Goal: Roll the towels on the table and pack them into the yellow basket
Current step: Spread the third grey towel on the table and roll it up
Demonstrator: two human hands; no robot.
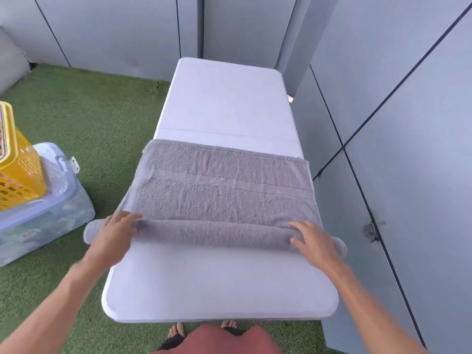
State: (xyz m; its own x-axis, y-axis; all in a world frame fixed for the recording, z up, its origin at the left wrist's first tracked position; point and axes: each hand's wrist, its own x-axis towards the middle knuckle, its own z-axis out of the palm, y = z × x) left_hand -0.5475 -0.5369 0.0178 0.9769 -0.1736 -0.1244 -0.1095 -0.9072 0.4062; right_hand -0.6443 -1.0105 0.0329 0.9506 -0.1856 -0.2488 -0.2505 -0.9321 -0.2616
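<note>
Now the towel (224, 185) lies across the table (222, 282), half rolled (the roll is nearest the person). Left hand (115, 232) and right hand (315, 242) press flat-fingered on the roll's ends.

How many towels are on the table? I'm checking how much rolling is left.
1. A grey towel lies across the white table, its near edge partly rolled under the left hand and right hand. Any already inside the yellow basket are hidden.
</note>
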